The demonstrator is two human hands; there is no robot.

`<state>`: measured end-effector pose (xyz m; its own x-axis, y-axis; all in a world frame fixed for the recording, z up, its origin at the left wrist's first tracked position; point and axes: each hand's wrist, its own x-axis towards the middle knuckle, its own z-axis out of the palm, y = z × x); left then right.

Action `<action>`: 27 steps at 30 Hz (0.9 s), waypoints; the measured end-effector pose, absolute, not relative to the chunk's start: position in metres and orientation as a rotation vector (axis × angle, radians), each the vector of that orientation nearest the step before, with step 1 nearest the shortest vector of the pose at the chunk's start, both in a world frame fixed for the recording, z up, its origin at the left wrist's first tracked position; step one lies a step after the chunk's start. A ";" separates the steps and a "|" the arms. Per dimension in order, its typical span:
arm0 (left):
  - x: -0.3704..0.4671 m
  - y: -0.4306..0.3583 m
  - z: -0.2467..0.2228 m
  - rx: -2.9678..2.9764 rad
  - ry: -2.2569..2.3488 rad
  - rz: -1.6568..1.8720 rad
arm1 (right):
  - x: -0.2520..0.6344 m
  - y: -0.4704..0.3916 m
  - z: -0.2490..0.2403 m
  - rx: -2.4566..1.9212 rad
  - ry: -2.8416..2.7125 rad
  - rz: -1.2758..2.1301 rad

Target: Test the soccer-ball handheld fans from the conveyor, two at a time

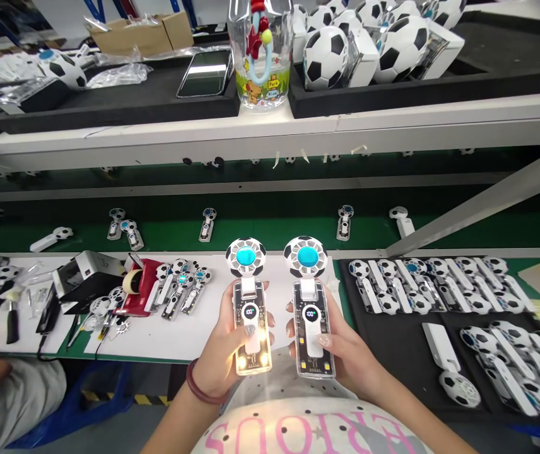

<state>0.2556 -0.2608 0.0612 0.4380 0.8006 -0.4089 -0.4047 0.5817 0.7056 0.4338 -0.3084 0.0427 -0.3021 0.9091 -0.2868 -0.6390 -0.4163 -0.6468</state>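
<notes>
My left hand (229,343) is closed around a handheld fan (253,309) with a round football-patterned head, a turquoise centre and a clear body. Its lower lights glow warm yellow, and its small display reads 100. A matching handheld fan (314,328) is gripped in my right hand (346,347); its display is lit too, while its lower lights look much dimmer. Both fans stand upright side by side, heads pointing away from me, with a gap between them. Each thumb rests on the white strip below the display.
Rows of similar fans lie on a black tray (383,359) at right. Left are a red tape dispenser (144,287), a black box (90,277) and more fans. A green conveyor (274,233) carries spaced fans. Above, a shelf (166,135) holds a clear cup (263,57). Someone's leg (19,391) shows lower left.
</notes>
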 end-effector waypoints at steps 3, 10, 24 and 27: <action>0.254 -0.261 0.061 0.575 0.804 0.799 | 0.433 -0.308 0.043 -0.790 -0.490 1.870; 0.252 -0.262 0.059 0.637 0.762 0.777 | 0.433 -0.310 0.037 -0.813 -0.466 1.845; 0.252 -0.265 0.056 0.666 0.726 0.757 | 0.433 -0.309 0.036 -0.776 -0.531 1.878; 0.251 -0.265 0.055 0.659 0.702 0.750 | 0.433 -0.310 0.037 -0.768 -0.535 1.888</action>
<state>0.2511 -0.2653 0.0548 0.5349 0.7811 -0.3220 -0.3732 0.5604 0.7394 0.4330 -0.3099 0.0368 -0.3108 0.9097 -0.2755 -0.6298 -0.4142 -0.6571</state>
